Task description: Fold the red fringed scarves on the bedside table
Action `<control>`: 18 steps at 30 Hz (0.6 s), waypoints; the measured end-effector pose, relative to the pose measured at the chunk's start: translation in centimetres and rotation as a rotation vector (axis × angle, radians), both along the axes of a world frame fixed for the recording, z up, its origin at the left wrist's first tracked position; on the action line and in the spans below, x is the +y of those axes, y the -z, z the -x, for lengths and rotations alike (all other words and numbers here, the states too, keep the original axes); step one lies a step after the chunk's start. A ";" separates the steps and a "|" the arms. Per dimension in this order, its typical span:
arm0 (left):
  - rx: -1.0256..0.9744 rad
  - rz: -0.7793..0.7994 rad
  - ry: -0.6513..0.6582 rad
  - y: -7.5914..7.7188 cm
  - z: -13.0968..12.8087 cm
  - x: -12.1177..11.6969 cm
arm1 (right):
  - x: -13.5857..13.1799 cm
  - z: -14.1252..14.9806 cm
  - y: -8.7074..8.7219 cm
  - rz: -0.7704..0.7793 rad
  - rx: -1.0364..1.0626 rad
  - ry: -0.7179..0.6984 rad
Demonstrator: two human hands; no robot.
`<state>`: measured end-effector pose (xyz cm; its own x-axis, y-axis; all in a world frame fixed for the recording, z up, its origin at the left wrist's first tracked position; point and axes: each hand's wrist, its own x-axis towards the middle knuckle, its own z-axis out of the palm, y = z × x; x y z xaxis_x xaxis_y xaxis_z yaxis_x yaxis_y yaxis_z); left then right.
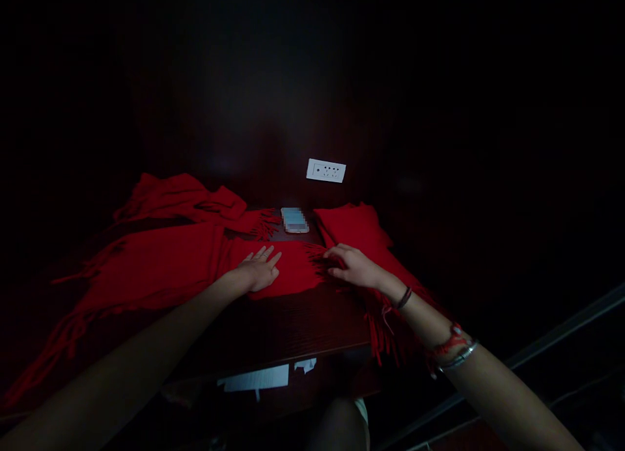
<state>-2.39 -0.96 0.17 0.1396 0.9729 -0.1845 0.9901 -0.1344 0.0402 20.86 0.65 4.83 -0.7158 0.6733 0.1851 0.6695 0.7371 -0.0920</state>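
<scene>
The red scarf (293,265) ran along the tabletop's front edge (293,353); the left hand (261,269) lay on it, fingers spread; the right hand (354,267) curled by its fringe (315,254), grip unclear.

Rightmost red scarf (354,226) partly hidden behind right forearm (508,382) — forearm cut by lower edge; phone (295,220) screen pixelated — unreadable.

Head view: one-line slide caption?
Left hand flat on a red scarf, right hand at its fringe, phone beyond.
</scene>
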 end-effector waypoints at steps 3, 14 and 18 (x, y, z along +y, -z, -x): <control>-0.025 -0.002 0.052 0.3 0.1 0.1 | -0.1 1.7 2.4 0.011 -0.042 -0.162; -0.068 -0.004 0.066 0.5 0.5 0.5 | 0.8 0.0 1.4 -0.175 -0.252 -0.099; -0.063 0.001 0.060 0.2 0.3 0.2 | 1.0 -2.8 -0.5 -0.102 -0.314 0.061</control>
<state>-2.68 -0.71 -0.07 0.2094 0.9621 -0.1746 0.9757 -0.1937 0.1028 23.62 1.62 5.35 -0.7076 0.7059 0.0304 0.6965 0.6897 0.1981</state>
